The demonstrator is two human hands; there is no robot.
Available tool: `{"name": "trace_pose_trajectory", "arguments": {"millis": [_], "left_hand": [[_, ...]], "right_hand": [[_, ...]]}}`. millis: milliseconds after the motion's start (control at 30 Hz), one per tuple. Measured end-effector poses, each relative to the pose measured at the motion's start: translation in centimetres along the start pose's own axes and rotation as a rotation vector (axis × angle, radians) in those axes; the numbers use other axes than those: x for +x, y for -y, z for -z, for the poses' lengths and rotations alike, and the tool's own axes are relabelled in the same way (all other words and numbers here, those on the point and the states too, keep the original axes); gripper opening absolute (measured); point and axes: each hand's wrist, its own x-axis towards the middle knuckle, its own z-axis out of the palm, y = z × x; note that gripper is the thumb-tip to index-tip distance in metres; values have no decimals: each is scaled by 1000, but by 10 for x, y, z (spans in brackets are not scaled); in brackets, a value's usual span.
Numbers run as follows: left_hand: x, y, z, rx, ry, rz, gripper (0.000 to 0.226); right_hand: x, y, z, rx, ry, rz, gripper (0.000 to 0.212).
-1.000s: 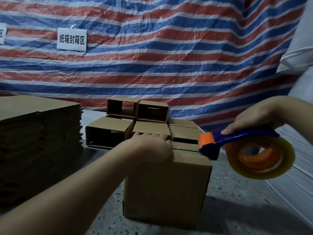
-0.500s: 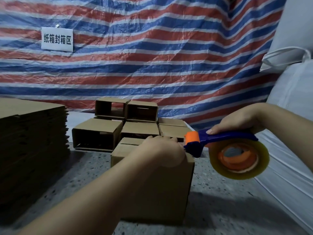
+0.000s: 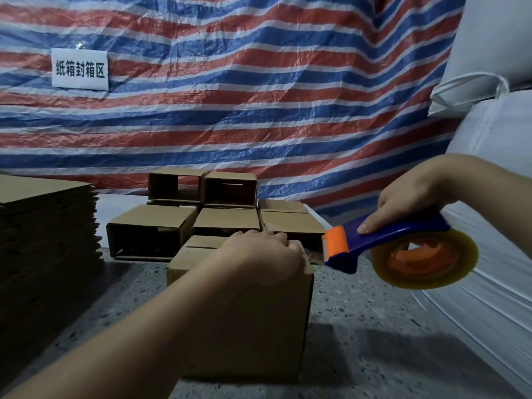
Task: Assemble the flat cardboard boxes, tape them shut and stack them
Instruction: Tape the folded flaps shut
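Observation:
A brown cardboard box (image 3: 259, 326) stands upright on the speckled floor in front of me. My left hand (image 3: 259, 254) rests curled on its top, pressing the flaps down near the right edge. My right hand (image 3: 408, 203) grips the blue handle of a tape dispenser (image 3: 383, 243) with an orange blade guard and a yellowish tape roll. The dispenser's orange end sits just right of my left hand, by the box's top right edge. A tall stack of flat cardboard (image 3: 43, 240) stands at the left.
Several assembled boxes (image 3: 201, 214), some lying with open ends toward me, cluster behind the box. A red, white and blue striped tarp (image 3: 259, 96) with a white sign (image 3: 80, 69) hangs behind. Big white sacks (image 3: 489, 139) fill the right side.
The dispenser's orange end has drawn slightly away to the right from my left hand, which stays on the box top. The view has shifted a little.

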Motion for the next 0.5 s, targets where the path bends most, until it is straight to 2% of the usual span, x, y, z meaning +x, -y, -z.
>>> {"name": "trace_pose_trajectory", "arguments": {"millis": [33,67,233,500], "left_hand": [[1,-1,-1,-16,-1,2,57],[1,0,-1,-21,-1,-7,57],[4,0,-3,11,-12,-19,58],[4,-2,-3,5,-24,7,58]], "right_hand": [[2,13,-5,-84,46,-73,77],[0,19,-7,-179,18,-96,80],[-6,38,-12,-345,-163,-123,68],[-18,69,-22,-630,-260,-96,55]]}}
